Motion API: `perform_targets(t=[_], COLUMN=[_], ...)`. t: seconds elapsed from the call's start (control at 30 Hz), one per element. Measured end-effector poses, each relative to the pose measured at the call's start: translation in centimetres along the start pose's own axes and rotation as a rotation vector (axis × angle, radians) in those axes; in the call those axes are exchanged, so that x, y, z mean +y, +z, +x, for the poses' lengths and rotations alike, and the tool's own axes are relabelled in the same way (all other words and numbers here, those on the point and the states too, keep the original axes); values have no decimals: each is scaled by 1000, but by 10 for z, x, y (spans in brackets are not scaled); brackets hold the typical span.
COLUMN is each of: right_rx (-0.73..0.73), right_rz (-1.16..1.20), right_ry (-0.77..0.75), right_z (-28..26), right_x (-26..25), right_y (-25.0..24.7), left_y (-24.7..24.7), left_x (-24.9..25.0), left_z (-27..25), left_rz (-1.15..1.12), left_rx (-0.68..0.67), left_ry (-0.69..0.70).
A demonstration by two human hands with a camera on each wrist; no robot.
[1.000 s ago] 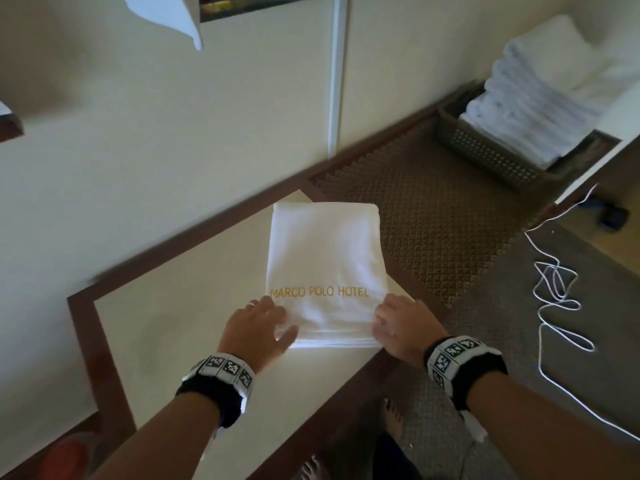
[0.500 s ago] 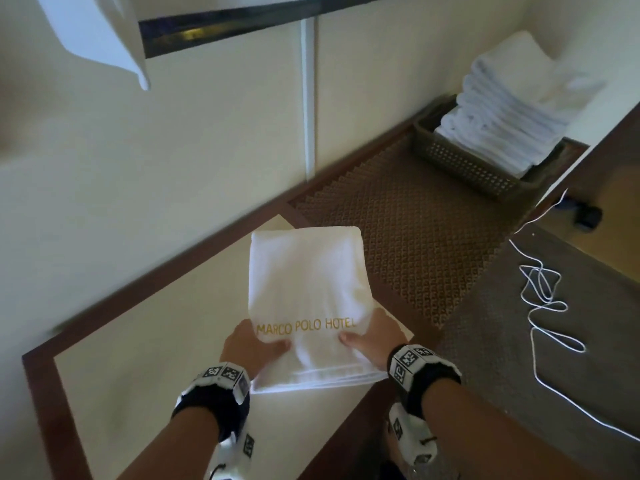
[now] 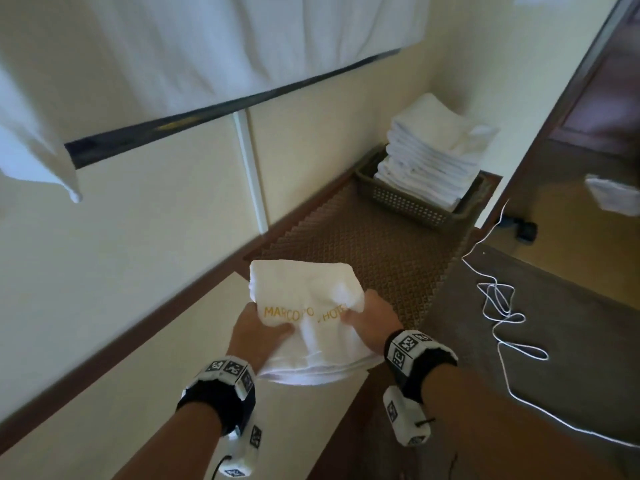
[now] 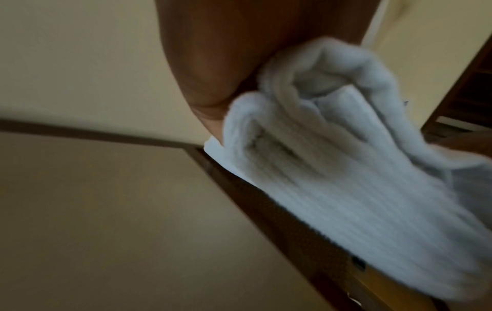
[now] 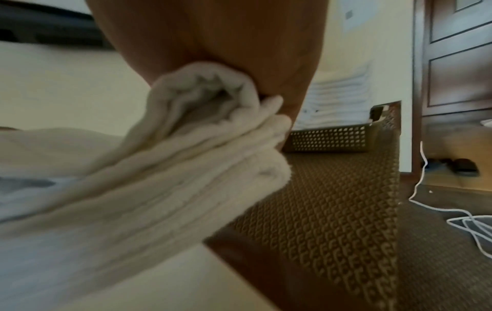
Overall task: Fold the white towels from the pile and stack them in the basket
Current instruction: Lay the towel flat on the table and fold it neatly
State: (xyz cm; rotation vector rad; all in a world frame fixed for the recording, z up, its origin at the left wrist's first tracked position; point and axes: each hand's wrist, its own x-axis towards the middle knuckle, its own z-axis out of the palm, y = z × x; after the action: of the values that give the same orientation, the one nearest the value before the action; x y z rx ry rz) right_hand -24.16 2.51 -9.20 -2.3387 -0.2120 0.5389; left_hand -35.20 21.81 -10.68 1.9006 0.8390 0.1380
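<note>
White cable [image 3: 502,306] looped on grey carpet [image 3: 519,375]; brown woven mat [image 3: 381,258] beside cream wall [image 3: 138,237]; wooden door [image 5: 458,63] at right.

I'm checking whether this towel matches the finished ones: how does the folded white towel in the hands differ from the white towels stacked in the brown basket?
The folded white towel with gold lettering is gripped by the left hand and right hand; the stacked white towels sit untouched in the brown perforated basket. The held towel is bunched and sagging; the stacked ones lie flat. It is single, they are many. Both are white, folded terry.
</note>
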Motion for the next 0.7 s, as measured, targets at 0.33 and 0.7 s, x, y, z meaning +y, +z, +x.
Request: perform_targets(t=[0.33,0.7], right_rx=[228,416], right_rz=[94,112], right_ry=[-84,-66], right_z=[46,115], right_x=[54,169], right_y=[-184,-423], left_y=[118,326], left_x=[173,350], left_z=[18,41], left_rz=[-123,-251], left_rx=[-56,-203], left_ry=[230,441])
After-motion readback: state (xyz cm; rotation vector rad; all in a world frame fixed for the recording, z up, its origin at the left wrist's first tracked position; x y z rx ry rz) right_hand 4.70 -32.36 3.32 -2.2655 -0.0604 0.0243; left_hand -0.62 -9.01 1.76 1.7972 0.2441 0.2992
